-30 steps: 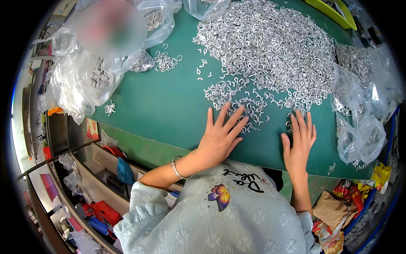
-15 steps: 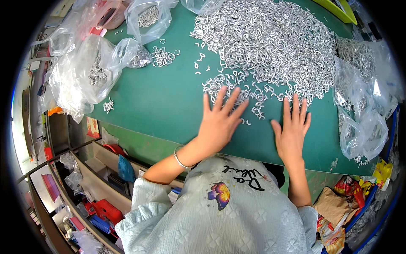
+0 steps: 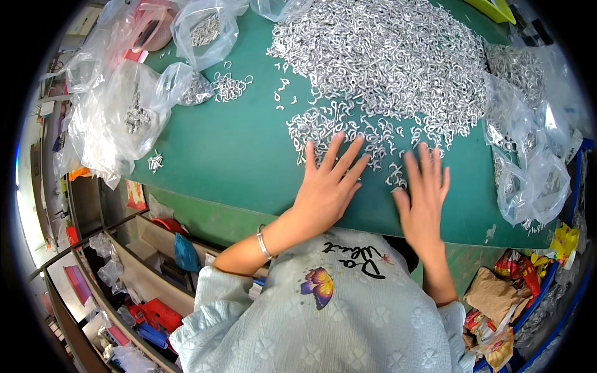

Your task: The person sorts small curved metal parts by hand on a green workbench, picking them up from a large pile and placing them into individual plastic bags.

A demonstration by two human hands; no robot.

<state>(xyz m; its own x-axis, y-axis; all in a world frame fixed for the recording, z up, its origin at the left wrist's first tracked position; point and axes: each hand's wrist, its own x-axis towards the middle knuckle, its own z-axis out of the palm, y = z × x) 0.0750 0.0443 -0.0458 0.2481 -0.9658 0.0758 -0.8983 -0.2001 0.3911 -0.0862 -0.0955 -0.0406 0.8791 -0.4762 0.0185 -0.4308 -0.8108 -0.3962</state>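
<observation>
A big pile of small silvery hook-shaped metal pieces [image 3: 385,59] covers the far middle and right of the green table [image 3: 211,149]. Nearer to me lies a smaller spread of the same metal pieces [image 3: 311,127], running into the big pile's near edge. My left hand [image 3: 326,186] rests at the near side of that spread, palm down, fingers apart, fingertips touching the pieces. To its right is my right hand [image 3: 423,199], its fingers spread and slightly blurred. Some loose pieces lie beside its thumb and index finger. Neither hand grips anything that I can see.
Clear plastic bags with metal parts stand at the left [image 3: 121,118] and right [image 3: 525,137] table edges. A little heap of rings [image 3: 230,87] sits at the far left. A pink basket [image 3: 155,28] is behind it. Open drawers [image 3: 146,264] lie below the table at left.
Some pieces have come away toward me between my hands, and the near spread has grown wider. My right hand has shifted slightly left. The whole view has shifted a little.
</observation>
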